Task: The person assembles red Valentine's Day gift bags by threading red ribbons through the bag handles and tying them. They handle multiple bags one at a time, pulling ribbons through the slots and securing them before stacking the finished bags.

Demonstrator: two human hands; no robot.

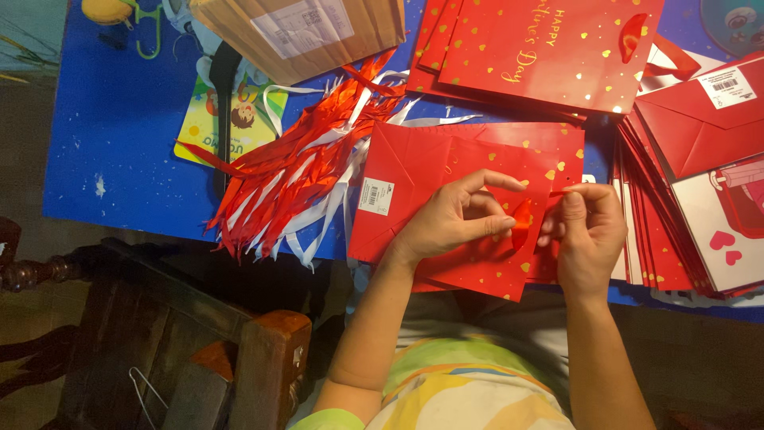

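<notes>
A flat red paper gift bag (pixel 414 171) with gold hearts lies at the near edge of the blue table (pixel 119 143). My left hand (pixel 458 219) rests on it, thumb and fingers pinching a red ribbon (pixel 522 224) against the bag. My right hand (pixel 589 231) is just to the right, fingertips pinching the ribbon's other end near the bag's top holes. A pile of red and white ribbons (pixel 302 171) lies to the left of the bag.
More flat red bags (pixel 549 48) are stacked at the back and at the right (pixel 692 135). A cardboard box (pixel 302 32) sits at the back left, a yellow card (pixel 231 119) beside it. A wooden chair (pixel 239 350) stands at lower left.
</notes>
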